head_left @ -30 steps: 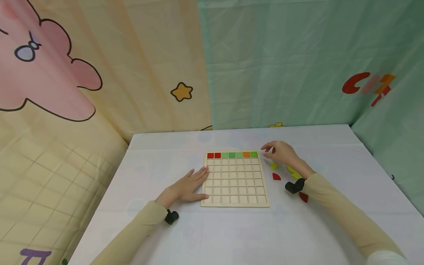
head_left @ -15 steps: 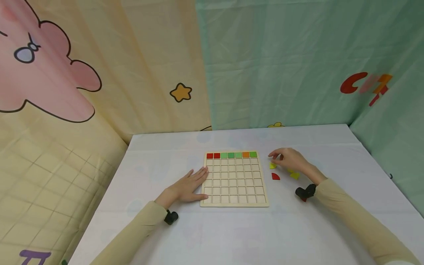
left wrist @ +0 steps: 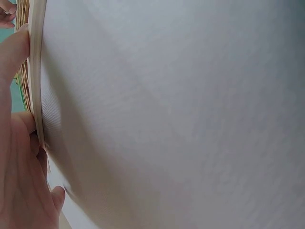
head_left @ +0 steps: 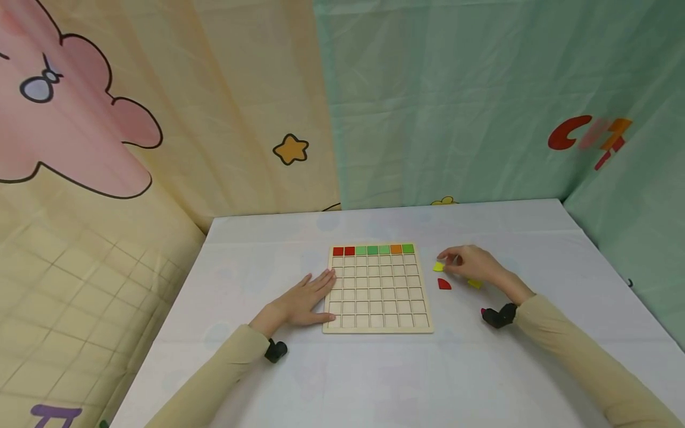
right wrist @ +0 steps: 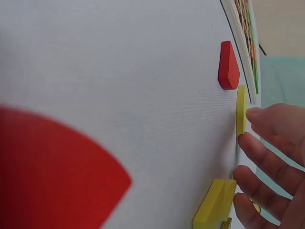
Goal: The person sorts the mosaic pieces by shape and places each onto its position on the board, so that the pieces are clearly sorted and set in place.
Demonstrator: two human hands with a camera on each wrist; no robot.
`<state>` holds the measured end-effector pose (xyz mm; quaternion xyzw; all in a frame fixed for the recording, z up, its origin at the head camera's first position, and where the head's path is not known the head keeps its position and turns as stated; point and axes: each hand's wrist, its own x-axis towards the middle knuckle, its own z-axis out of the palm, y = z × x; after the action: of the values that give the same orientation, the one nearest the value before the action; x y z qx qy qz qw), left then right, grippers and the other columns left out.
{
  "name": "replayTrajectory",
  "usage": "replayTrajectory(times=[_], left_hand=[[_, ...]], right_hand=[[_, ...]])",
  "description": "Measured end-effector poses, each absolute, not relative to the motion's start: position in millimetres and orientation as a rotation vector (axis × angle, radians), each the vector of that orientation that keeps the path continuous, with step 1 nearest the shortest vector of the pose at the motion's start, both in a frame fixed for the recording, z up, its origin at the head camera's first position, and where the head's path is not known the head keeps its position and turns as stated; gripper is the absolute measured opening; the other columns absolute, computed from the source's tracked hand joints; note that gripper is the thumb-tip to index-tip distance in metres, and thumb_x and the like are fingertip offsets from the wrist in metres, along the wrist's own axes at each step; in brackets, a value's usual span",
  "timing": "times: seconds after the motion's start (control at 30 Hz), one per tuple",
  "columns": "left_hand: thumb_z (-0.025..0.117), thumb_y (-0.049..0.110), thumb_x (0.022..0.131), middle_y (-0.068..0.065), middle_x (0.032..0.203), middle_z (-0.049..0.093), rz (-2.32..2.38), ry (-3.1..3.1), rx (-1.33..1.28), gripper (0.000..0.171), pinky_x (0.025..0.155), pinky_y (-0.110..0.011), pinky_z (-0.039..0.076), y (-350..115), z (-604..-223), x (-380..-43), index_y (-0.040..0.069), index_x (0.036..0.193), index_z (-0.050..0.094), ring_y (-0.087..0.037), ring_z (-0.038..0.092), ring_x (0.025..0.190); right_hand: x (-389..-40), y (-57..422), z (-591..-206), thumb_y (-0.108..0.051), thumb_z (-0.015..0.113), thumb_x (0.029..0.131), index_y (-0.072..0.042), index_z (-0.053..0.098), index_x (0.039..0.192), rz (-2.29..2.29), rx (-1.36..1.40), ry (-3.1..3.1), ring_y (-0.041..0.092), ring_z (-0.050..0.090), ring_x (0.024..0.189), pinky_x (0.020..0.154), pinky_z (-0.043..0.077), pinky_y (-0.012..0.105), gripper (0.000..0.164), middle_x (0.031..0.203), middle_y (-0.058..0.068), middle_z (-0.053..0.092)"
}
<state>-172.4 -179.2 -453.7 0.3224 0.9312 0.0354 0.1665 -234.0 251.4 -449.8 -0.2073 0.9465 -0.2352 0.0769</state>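
Note:
A square wooden grid board (head_left: 377, 330) lies flat on the table, its far row filled with red, green and orange square tiles (head_left: 373, 250). My left hand (head_left: 302, 301) rests spread over the board's left edge; in the left wrist view its fingers (left wrist: 14, 50) lie along the rim. To the right of the board, my right hand (head_left: 473, 263) has its thumb and index fingertips at a yellow piece (right wrist: 241, 109), lightly pinching it close to the table. A red rounded wedge piece (head_left: 444, 284) lies just in front of that piece.
More yellow pieces (right wrist: 212, 205) lie under and beside the right hand. Another red piece (right wrist: 52, 176) looms large in the right wrist view and is mostly hidden by the wrist camera (head_left: 499, 316) in the head view. Patterned curtains (head_left: 428, 119) stand behind the white table (head_left: 374, 380).
My right hand has moved from beside the board's far right corner, rightward and toward me, down to the yellow piece. The left hand has stayed on the board's edge.

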Motion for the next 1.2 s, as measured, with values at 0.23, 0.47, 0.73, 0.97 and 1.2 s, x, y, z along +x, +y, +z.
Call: replayTrajectory(times=[0.23, 0.47, 0.73, 0.97, 1.2], left_hand=[[0.044, 0.064, 0.092, -0.003, 0.164, 0.000, 0.103, 2.653, 0.916, 0.091, 0.122, -0.048, 0.008, -181.0, -454.2, -172.5, 0.010, 0.155, 0.008, -0.018, 0.002, 0.151], [0.044, 0.063, 0.092, -0.004, 0.164, 0.002, 0.109, 2.658, 0.928, 0.090, 0.122, -0.049, 0.008, -181.6, -454.6, -172.5, 0.009, 0.155, 0.009, -0.019, 0.003, 0.151], [0.045, 0.064, 0.092, -0.004, 0.164, 0.002, 0.113, 2.655, 0.927, 0.091, 0.122, -0.049, 0.008, -180.9, -453.8, -172.1, 0.009, 0.155, 0.009, -0.019, 0.003, 0.151], [0.044, 0.065, 0.092, -0.003, 0.164, 0.002, 0.101, 2.658, 0.933, 0.091, 0.122, -0.048, 0.008, -181.0, -453.9, -171.8, 0.010, 0.155, 0.008, -0.018, 0.003, 0.151], [0.044, 0.064, 0.092, -0.004, 0.164, 0.002, 0.103, 2.657, 0.936, 0.091, 0.122, -0.049, 0.009, -180.8, -454.1, -172.1, 0.009, 0.155, 0.008, -0.019, 0.003, 0.151]], right_hand=[[-231.3, 250.4, -449.1, -0.015, 0.071, 0.084, -0.007, 0.068, 0.114, -0.711, -0.637, 2.805, 0.009, 0.056, 0.074, 0.066, 0.047, 0.025, 0.031, 0.092, 0.001, 0.068], [-232.3, 248.9, -449.5, -0.015, 0.071, 0.084, -0.008, 0.069, 0.115, -0.684, -0.650, 2.778, 0.010, 0.052, 0.073, 0.065, 0.044, 0.025, 0.031, 0.092, 0.000, 0.067], [-232.8, 249.4, -450.9, -0.015, 0.071, 0.084, -0.008, 0.070, 0.112, -0.679, -0.632, 2.775, 0.012, 0.052, 0.074, 0.065, 0.044, 0.025, 0.029, 0.093, 0.001, 0.068], [-231.6, 249.6, -449.5, -0.018, 0.074, 0.082, -0.009, 0.073, 0.106, -0.642, -0.664, 2.815, 0.011, 0.057, 0.077, 0.068, 0.047, 0.026, 0.026, 0.092, 0.000, 0.070], [-229.8, 250.5, -448.4, -0.021, 0.077, 0.080, -0.009, 0.075, 0.101, -0.626, -0.696, 2.860, 0.010, 0.056, 0.074, 0.064, 0.045, 0.025, 0.024, 0.089, -0.001, 0.070]])
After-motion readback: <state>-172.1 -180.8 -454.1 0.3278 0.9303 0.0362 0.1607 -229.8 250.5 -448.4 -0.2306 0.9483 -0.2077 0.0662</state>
